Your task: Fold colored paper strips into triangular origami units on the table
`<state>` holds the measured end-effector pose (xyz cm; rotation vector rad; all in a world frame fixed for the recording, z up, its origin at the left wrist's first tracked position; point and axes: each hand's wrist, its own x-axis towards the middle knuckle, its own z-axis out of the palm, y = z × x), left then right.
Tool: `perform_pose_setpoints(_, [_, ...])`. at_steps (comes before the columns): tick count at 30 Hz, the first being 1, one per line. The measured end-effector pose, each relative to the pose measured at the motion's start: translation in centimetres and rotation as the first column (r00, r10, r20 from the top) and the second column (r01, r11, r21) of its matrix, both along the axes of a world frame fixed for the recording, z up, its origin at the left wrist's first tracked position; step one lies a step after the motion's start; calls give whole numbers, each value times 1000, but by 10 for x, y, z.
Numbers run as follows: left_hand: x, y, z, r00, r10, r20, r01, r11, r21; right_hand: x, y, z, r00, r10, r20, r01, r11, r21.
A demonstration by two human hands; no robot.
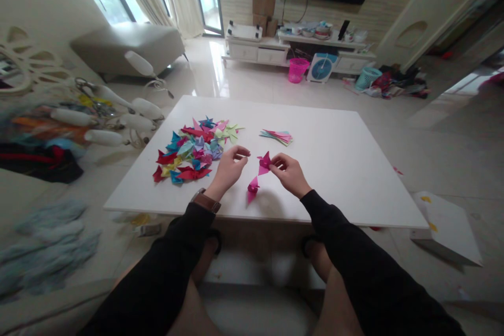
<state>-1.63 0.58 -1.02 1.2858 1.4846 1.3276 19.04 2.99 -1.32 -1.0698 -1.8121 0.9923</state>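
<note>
My right hand (pixel 286 169) pinches the edge of a magenta folded paper crane (pixel 264 163) above the white table (pixel 334 168). To its left, my left hand (pixel 233 164) is raised with curved fingers apart and nothing between them. A second pink paper crane (pixel 253 189) rests on the table nearer to me, just below the held one. Beyond my hands lies a small fanned stack of coloured paper strips or sheets (pixel 277 137). A heap of many-coloured folded cranes (pixel 192 149) covers the table's left part, beside my left hand.
A lamp with white shades (pixel 136 122) stands off the table's left edge. At the right front corner, a white box (pixel 447 226) sits below table height. Across the floor are a pink basket (pixel 298 70), a blue fan (pixel 322 67) and a low white cabinet (pixel 244 52).
</note>
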Motion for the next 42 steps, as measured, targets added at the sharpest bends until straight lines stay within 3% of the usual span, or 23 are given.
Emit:
perform_pose_setpoints(3, [6,-3,-1,956,-99,275,152,972,-179,0,2,-1,996,-13,-85,5,996,-88])
perform_pose_setpoints(7, [14,-8,1,881,-196,431,297,937,-181,-1,3,-1,976,-12,-218,-30,982,-187])
perform_pose_setpoints(14, [16,-9,3,898,-228,377,287,952,-109,-4,1,3,959,-4,-283,-63,971,-230])
perform_pose_setpoints(23, [16,-8,3,891,-217,398,273,958,-89,-3,0,4,952,17,-306,-75,981,-178])
perform_pose_setpoints(34, [15,-7,0,884,-213,416,261,963,-61,-2,-1,6,967,5,-255,-44,988,-149])
perform_pose_setpoints(42, [16,-7,3,921,-212,327,244,968,-61,-2,-1,4,979,21,-204,-58,983,-176])
